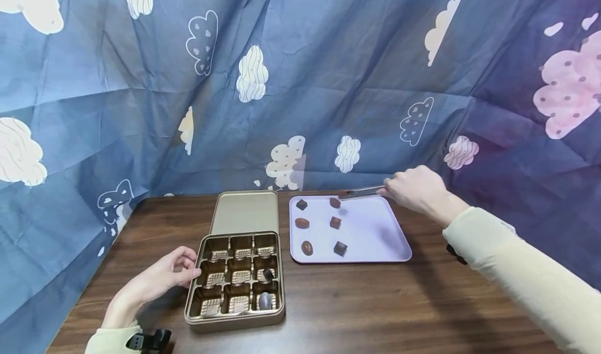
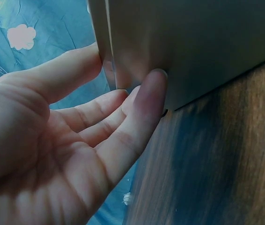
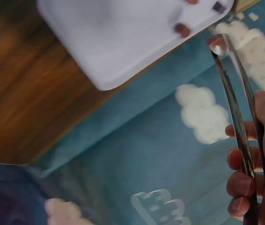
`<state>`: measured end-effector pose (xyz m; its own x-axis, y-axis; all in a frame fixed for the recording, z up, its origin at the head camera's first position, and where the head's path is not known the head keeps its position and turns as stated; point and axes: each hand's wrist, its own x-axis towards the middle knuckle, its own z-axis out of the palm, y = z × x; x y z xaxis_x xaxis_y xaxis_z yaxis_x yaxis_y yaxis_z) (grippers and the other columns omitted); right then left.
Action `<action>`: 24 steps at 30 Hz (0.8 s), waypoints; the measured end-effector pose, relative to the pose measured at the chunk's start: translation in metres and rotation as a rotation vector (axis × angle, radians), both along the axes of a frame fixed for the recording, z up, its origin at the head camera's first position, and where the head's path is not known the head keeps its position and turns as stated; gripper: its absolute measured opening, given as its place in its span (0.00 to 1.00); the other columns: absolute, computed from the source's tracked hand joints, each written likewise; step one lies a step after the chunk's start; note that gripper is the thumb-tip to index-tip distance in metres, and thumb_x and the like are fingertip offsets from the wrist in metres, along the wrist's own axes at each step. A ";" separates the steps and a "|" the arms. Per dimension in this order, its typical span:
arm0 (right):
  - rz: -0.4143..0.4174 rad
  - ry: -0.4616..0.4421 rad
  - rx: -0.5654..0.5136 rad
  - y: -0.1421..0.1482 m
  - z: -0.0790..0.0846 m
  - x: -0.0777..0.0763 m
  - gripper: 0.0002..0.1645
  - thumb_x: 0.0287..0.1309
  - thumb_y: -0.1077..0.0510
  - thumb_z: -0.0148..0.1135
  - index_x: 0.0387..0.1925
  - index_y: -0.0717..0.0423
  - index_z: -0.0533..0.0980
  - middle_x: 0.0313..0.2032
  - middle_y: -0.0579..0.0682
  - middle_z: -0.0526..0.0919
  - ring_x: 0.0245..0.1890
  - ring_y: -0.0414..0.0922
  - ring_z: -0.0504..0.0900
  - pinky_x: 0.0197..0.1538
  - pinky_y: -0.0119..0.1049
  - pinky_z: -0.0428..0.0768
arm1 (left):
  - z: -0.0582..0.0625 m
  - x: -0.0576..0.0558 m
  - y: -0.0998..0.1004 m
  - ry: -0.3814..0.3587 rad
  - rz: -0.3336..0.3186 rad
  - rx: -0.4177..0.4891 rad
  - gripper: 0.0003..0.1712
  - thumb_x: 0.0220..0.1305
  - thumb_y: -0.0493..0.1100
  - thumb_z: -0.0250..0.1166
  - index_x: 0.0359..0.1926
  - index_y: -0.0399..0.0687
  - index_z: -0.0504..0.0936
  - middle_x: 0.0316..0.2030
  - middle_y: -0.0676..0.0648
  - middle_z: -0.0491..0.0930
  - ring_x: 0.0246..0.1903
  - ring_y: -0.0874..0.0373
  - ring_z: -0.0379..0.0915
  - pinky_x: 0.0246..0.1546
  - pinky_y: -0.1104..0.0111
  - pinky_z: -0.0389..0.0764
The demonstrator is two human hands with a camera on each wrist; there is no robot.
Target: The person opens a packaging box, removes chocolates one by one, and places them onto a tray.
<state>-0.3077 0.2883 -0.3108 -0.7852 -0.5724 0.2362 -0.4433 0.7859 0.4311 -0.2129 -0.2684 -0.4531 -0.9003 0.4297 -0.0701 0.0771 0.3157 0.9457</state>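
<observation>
My left hand point(image 1: 164, 273) is at the left side of a gold tin point(image 1: 235, 324) with a brown compartment insert. In the left wrist view, the fingertips touch the tin's side wall point(image 2: 207, 51) and the thumb touches its rim. A dark square chocolate point(image 1: 268, 274) lies in the middle right compartment, and a greyish oval chocolate point(image 1: 265, 301) in the front right one. My right hand point(image 1: 418, 190) grips metal tongs point(image 3: 238, 108); a brown chocolate point(image 3: 218, 45) sits between their tips, over the back of the lilac tray point(image 1: 375, 234).
Several brown and dark chocolates, among them an oval one point(image 1: 307, 247) and a square one point(image 1: 340, 248), lie on the tray's left half. The tin's lid point(image 1: 246, 212) lies behind the tin. A patterned blue cloth point(image 1: 319, 114) hangs behind the wooden table point(image 1: 347, 302).
</observation>
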 end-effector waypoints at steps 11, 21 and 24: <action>-0.128 -0.065 0.000 0.051 -0.016 -0.012 0.20 0.62 0.47 0.63 0.16 0.48 0.77 0.13 0.50 0.76 0.13 0.52 0.76 0.16 0.56 0.74 | 0.002 -0.004 0.001 0.005 -0.006 -0.013 0.20 0.66 0.37 0.63 0.49 0.29 0.63 0.35 0.42 0.72 0.33 0.55 0.76 0.37 0.62 0.82; -0.139 -0.068 0.023 0.052 -0.030 -0.015 0.20 0.62 0.48 0.63 0.16 0.49 0.78 0.16 0.52 0.78 0.17 0.54 0.78 0.20 0.58 0.75 | -0.001 -0.002 0.001 0.010 -0.006 0.000 0.20 0.66 0.37 0.63 0.49 0.29 0.63 0.35 0.42 0.72 0.33 0.56 0.76 0.37 0.62 0.83; -0.145 -0.064 0.017 0.052 -0.031 -0.016 0.20 0.62 0.47 0.63 0.16 0.49 0.78 0.16 0.52 0.78 0.16 0.54 0.78 0.20 0.59 0.75 | -0.002 -0.002 0.001 0.010 -0.006 0.007 0.20 0.66 0.36 0.63 0.49 0.29 0.63 0.35 0.42 0.72 0.33 0.56 0.76 0.37 0.62 0.83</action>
